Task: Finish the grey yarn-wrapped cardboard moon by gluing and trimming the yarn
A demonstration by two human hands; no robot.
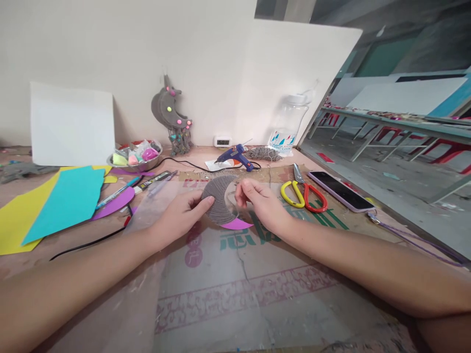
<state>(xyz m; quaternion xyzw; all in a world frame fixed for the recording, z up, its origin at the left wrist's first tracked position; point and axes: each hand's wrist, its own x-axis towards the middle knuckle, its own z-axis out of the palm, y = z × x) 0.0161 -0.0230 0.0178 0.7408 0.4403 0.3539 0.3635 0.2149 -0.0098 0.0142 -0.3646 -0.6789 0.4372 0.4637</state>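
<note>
My left hand (187, 210) grips the left edge of a crescent moon shape (218, 200), thumb on its front face. Grey yarn is wound closely over most of the crescent, and its lower right tip still shows bare purple (237, 224). Just right of the crescent, my right hand (256, 197) is closed in a pinch on the grey yarn, a thin strand of which runs beside the crescent's inner curve. The fingers partly hide that strand. More yarn trails down over the plastic sheet below.
Behind my hands lie a blue glue gun (237, 156) and a grey yarn bundle (264, 154). Scissors (303, 192) and a phone (340, 190) lie right. Left are coloured sheets (66, 201) and a bowl (156, 162). A decorated moon (167, 109) hangs behind; a clear bottle (289, 122) stands back right.
</note>
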